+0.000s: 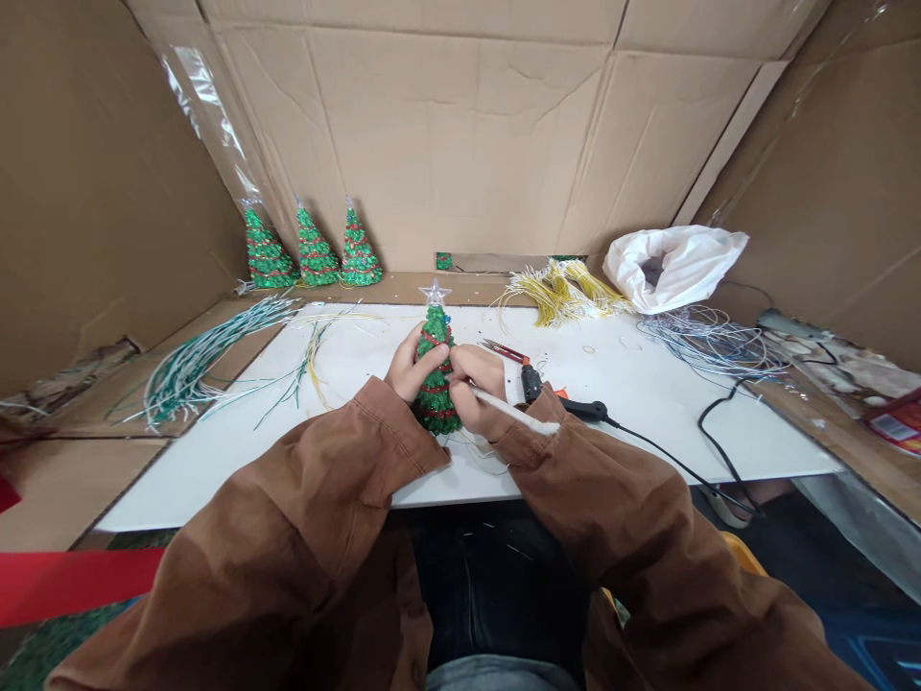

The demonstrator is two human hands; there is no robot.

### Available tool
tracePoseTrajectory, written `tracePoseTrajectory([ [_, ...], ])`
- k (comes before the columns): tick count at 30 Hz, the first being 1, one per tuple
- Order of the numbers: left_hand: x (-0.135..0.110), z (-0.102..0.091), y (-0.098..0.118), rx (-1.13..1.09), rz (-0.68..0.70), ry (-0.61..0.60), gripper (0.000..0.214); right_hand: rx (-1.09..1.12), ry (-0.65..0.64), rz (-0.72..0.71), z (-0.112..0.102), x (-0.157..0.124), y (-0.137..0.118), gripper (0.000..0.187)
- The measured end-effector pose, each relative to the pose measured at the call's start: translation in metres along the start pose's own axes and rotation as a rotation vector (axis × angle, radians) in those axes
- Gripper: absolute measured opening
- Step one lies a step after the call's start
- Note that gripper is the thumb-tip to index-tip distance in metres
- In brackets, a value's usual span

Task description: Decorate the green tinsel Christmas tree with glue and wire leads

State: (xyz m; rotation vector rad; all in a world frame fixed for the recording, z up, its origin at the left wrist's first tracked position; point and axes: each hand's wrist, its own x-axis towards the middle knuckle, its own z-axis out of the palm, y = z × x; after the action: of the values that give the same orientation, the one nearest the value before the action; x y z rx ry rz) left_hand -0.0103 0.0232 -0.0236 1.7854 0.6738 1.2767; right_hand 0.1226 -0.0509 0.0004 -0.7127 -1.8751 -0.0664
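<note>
Tree [436, 411] runs twelve-to-six, star [435, 293] up; left hand [409, 369] nearer, clamped round nine-o'clock side; right hand [478, 372] at three, fingers pinching white stick [516, 416].

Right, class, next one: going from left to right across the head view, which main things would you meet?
Green-and-white wires → row of three trees → held tree → yellow-and-white wires → white bag → red packet at the edge.
</note>
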Motion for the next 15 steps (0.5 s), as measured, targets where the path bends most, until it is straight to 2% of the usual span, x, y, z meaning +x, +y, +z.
tracePoseTrajectory([
  [15, 0.0005, 0.0009, 0.001, -0.003, -0.006, 0.011, 0.038, 0.032, 0.018, 0.001, 0.0035, -0.0015, 0.0026, 0.024],
])
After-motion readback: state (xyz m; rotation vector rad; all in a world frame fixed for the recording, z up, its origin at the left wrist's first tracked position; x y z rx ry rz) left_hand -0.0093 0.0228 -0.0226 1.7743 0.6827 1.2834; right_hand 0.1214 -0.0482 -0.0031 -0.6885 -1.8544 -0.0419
